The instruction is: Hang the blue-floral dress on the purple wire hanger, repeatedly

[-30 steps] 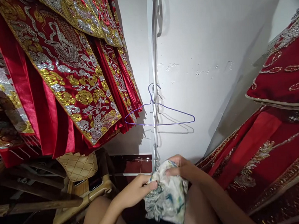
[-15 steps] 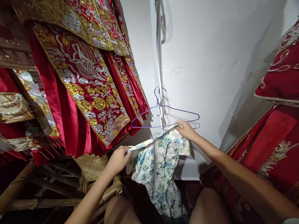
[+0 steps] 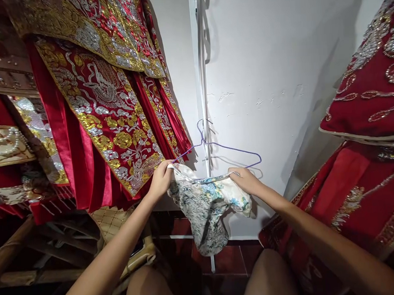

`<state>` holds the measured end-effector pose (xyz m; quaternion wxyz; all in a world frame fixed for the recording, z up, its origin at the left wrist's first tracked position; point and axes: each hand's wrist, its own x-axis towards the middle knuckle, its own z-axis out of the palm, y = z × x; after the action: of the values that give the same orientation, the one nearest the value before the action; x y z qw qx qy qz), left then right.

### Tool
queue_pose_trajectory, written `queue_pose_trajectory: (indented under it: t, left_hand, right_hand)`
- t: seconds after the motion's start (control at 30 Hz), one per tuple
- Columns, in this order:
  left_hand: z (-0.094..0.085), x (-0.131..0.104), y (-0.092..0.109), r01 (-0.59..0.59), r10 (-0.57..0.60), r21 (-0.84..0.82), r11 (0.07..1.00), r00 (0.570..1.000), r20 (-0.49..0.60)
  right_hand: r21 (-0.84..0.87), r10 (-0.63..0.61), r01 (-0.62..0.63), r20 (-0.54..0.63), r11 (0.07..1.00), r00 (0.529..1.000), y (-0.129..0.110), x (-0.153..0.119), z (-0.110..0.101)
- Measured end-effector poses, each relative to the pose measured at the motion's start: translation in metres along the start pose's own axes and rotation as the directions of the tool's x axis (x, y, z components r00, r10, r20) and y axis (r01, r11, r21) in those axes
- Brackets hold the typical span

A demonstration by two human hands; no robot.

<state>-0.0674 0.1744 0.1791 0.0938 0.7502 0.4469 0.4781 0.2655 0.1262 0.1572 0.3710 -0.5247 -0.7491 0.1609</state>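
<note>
A white floral garment (image 3: pixel 207 203) with blue and green flowers hangs stretched between my two hands. My left hand (image 3: pixel 161 177) is closed on its upper left edge, close by the left end of the purple wire hanger (image 3: pixel 231 148). On the upper right edge, my right hand (image 3: pixel 245 179) pinches the cloth just below the hanger's right end. The hanger hangs by its hook from a white metal upright (image 3: pixel 203 77). Its lower bar is mostly hidden behind the cloth, and I cannot tell whether the left end is inside the garment.
Red costumes (image 3: pixel 117 107) with gold and silver embroidery hang on the left. Another beaded red costume (image 3: pixel 368 101) stands at the right. A bamboo chair (image 3: pixel 42 276) is low on the left. The white wall (image 3: pixel 261 53) lies behind the upright.
My left hand has risen and moved right to the hanger's left end, bringing the garment's edge up with it. My right hand stays near the right end, slightly lower. The garment's lower part has swung up.
</note>
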Motion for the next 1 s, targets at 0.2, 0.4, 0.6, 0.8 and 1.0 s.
queue_pose_trajectory:
  t: [0.2,0.4,0.6,0.8,1.0]
  left_hand:
    - [-0.014,0.016,0.006,-0.029,0.040,-0.123,0.992,0.996,0.084]
    - [-0.019,0.018,0.026,0.079,-0.020,-0.339,0.938,0.985,0.173]
    - [-0.017,0.024,0.028,0.236,-0.166,-0.518,0.822,0.970,0.180]
    - [-0.013,0.012,0.034,0.467,-0.353,-0.718,0.516,0.880,0.318]
    - [-0.007,0.010,0.030,0.469,-0.388,-0.799,0.376,0.863,0.324]
  right_hand:
    - [-0.075,-0.027,0.016,-0.158,0.997,0.987,0.000,-0.011,-0.020]
    - [-0.055,0.106,-0.129,-0.310,0.990,0.945,0.024,0.013,-0.052]
    - [-0.016,0.124,-0.126,-0.121,0.992,0.985,0.047,0.045,-0.056]
    - [0.017,0.134,-0.133,-0.108,0.991,0.985,0.058,0.046,-0.054]
    - [0.049,0.113,-0.106,-0.167,0.993,0.979,0.056,0.050,-0.038]
